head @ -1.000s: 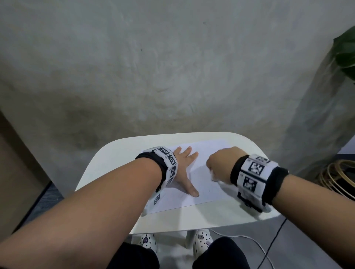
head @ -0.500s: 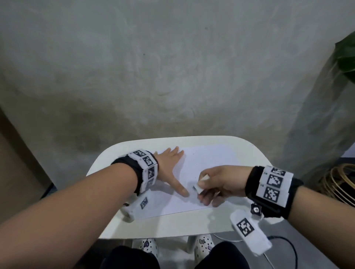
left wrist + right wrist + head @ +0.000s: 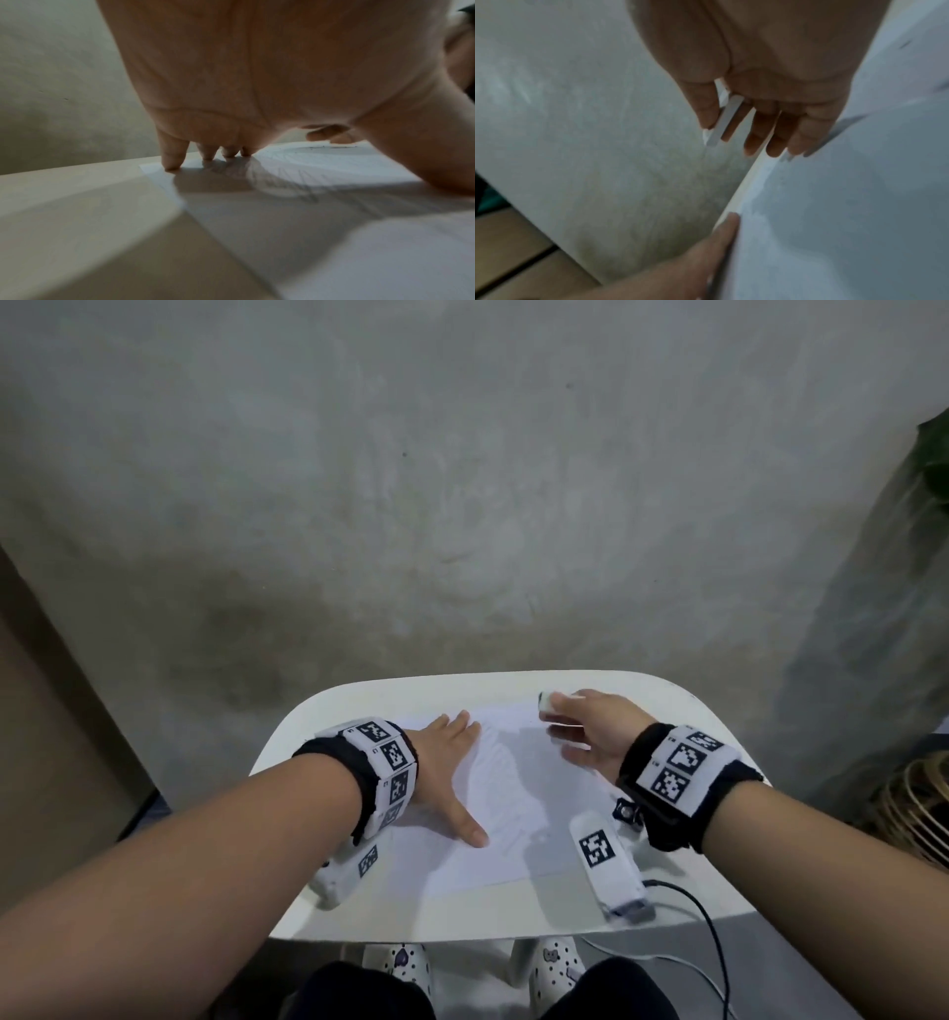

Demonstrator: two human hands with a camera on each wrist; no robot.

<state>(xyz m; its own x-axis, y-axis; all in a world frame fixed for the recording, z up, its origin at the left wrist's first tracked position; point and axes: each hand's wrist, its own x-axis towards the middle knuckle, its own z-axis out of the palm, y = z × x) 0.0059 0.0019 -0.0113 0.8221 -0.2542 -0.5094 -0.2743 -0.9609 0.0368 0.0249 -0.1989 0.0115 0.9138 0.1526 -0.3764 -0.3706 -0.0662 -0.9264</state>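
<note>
Pinning the paper at its left part, the left hand lies flat, fingers straight. Pencil marks lie just right of it. At far right, the right hand pinches the eraser, its long axis along the fingers.

**Left hand flat, right hand pinching**

Both forearms reach forward, roughly parallel and well apart. The left hand lies palm down, fingers straight and spread, thumb splayed back toward the person. The right hand is stretched farther ahead, thumb and forefinger pinching a small white block; its other fingers hang loosely extended.
</note>
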